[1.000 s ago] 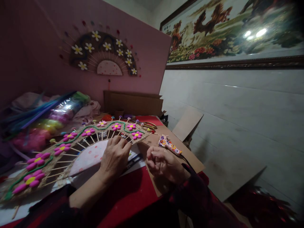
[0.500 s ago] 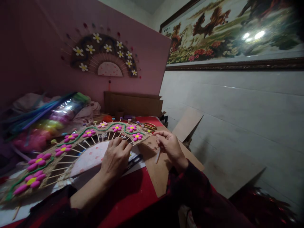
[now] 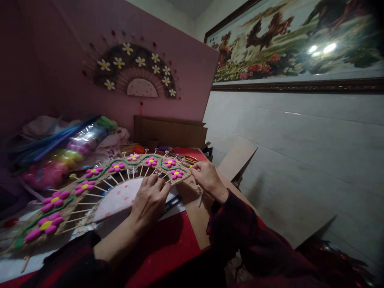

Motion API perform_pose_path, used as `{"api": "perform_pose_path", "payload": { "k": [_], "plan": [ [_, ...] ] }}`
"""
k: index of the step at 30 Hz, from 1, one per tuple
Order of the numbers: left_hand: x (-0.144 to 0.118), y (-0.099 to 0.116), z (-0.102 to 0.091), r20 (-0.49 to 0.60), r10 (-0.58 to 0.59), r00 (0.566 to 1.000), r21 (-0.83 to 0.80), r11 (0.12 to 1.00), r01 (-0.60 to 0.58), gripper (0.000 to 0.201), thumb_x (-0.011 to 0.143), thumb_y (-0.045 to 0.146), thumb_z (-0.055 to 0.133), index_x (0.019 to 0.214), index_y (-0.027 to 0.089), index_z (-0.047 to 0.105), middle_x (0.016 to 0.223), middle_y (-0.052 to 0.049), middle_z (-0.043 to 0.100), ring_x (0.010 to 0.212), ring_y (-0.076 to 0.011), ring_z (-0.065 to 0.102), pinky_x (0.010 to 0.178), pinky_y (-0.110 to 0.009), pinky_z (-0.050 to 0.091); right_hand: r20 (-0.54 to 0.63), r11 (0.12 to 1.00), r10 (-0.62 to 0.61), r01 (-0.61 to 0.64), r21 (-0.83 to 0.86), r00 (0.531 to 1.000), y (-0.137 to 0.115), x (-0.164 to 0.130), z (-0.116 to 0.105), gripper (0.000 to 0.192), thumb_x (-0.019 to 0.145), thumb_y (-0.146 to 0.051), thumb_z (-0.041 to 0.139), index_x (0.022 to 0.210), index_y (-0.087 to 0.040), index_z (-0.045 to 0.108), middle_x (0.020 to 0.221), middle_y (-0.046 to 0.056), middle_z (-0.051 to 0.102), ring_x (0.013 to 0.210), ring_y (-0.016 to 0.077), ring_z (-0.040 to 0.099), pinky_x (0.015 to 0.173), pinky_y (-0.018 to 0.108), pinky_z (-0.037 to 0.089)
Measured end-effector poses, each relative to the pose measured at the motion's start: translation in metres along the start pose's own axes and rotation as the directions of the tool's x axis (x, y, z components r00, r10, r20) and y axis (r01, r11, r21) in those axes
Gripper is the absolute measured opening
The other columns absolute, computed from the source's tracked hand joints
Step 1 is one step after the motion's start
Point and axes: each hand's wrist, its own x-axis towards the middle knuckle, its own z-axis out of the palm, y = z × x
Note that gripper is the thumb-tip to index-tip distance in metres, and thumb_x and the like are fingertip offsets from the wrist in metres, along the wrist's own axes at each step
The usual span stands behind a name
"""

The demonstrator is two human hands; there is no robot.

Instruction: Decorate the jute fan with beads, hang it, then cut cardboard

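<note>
Left hand: your left hand (image 3: 151, 198) lies palm down on the near edge of the fan (image 3: 99, 182), fingertips pressed onto the woven band near its right end; the grip is flat and bearing down, closed round nothing.
Right hand: your right hand (image 3: 205, 178) is at the fan's right tip, fingers pinched together on a thin pale stick (image 3: 200, 198) that slants down from the hand.
Fan: one, lying on the bench (image 3: 168, 244), arching from near left to far right, with a pale dotted half-disc at its centre.
Pink flowers on fan: nine counted along the band, each with a yellow centre (image 3: 177, 173).
Green cord: one wavy line running the length of the band (image 3: 135, 159).
Second fan: one, hung on the pink wall (image 3: 136, 72), ten white flowers counted.
Cardboard: one sheet under your right hand (image 3: 195, 216), one leaning on the right wall (image 3: 237, 156).
Bag: one clear bag of coloured material, far left (image 3: 69, 146).
Picture: one framed horse scene, far right wall (image 3: 294, 44).
</note>
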Motion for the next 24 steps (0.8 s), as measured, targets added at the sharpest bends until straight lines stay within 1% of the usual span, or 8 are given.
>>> {"api": "perform_pose_path", "payload": {
  "k": [4,7,10,13,15,18,20,24],
  "plan": [
    [0.0,0.001,0.001,0.003,0.007,1.0,-0.005,1.0,-0.007,0.007,0.078,0.011,0.059,0.072,0.014,0.063,0.076,-0.009,0.061,0.081,-0.0258,0.049,0.071,-0.039,0.043,0.05,0.999,-0.01,0.012,-0.041,0.999,-0.003,0.003,0.001,0.029,0.07,-0.01,0.05,0.042,-0.017,0.05,0.038,0.001,0.051,0.043,0.011,0.048,0.054,0.024,0.035],
    [0.0,0.001,0.002,0.002,0.005,1.0,-0.009,1.0,-0.005,0.008,0.079,0.012,0.058,0.073,0.014,0.063,0.075,-0.008,0.061,0.08,-0.0252,0.048,0.071,-0.039,0.042,0.048,1.0,0.021,-0.02,-0.017,0.999,-0.004,0.002,0.0,0.027,0.073,-0.011,0.047,0.047,-0.018,0.049,0.039,-0.001,0.05,0.04,0.0102,0.046,0.049,0.023,0.034],
    [-0.001,0.001,0.003,0.001,0.005,1.0,-0.011,1.0,-0.005,0.009,0.08,0.012,0.057,0.073,0.014,0.063,0.075,-0.009,0.061,0.08,-0.0254,0.048,0.071,-0.039,0.042,0.058,0.968,0.097,-0.107,0.227,0.994,-0.005,-0.001,-0.007,0.02,0.08,-0.023,0.048,0.062,-0.018,0.052,0.042,-0.004,0.049,0.037,0.0086,0.042,0.041,0.02,0.03],
    [-0.002,0.002,0.003,-0.001,0.002,1.0,-0.015,1.0,-0.002,0.01,0.079,0.011,0.056,0.073,0.014,0.063,0.075,-0.009,0.061,0.08,-0.0253,0.048,0.071,-0.038,0.042,0.153,0.738,0.137,-0.204,0.643,0.979,-0.007,-0.007,-0.021,0.022,0.081,-0.038,0.053,0.072,-0.018,0.05,0.042,-0.009,0.042,0.032,0.0051,0.028,0.034,0.018,0.021],
    [-0.002,0.002,0.003,-0.001,-0.002,1.0,-0.017,1.0,0.002,0.01,0.079,0.01,0.056,0.073,0.014,0.062,0.075,-0.009,0.061,0.08,-0.0251,0.048,0.071,-0.038,0.042,0.197,0.554,0.133,-0.237,0.798,0.971,-0.006,-0.014,-0.028,0.026,0.08,-0.043,0.057,0.075,-0.02,0.047,0.043,-0.011,0.041,0.031,0.0035,0.022,0.032,0.017,0.017],
    [-0.002,0.002,0.003,-0.004,-0.012,1.0,-0.013,1.0,0.012,0.01,0.079,0.009,0.056,0.072,0.014,0.062,0.075,-0.008,0.061,0.081,-0.0254,0.048,0.071,-0.038,0.042,0.277,0.381,0.172,-0.323,0.866,0.945,-0.002,-0.027,-0.027,0.031,0.076,-0.043,0.064,0.073,-0.019,0.045,0.045,-0.01,0.042,0.032,0.0022,0.024,0.031,0.014,0.017],
    [-0.001,0.002,0.001,-0.012,-0.017,1.0,-0.013,1.0,0.017,0.011,0.08,0.01,0.056,0.071,0.014,0.062,0.075,-0.008,0.061,0.082,-0.0256,0.048,0.071,-0.038,0.042,0.395,0.269,0.214,-0.443,0.855,0.893,0.004,-0.037,-0.018,0.029,0.076,-0.037,0.066,0.07,-0.018,0.044,0.047,-0.009,0.044,0.033,0.0016,0.026,0.031,0.012,0.017],
    [0.001,0.003,-0.003,-0.016,-0.012,1.0,-0.028,1.0,0.011,0.011,0.081,0.012,0.056,0.073,0.014,0.063,0.075,-0.009,0.061,0.084,-0.0261,0.048,0.072,-0.038,0.042,0.603,-0.128,0.247,-0.592,0.796,0.758,0.016,-0.047,0.007,0.017,0.078,-0.013,0.06,0.07,-0.016,0.045,0.057,-0.004,0.049,0.039,0.0028,0.037,0.029,0.009,0.022]
  ]
}}
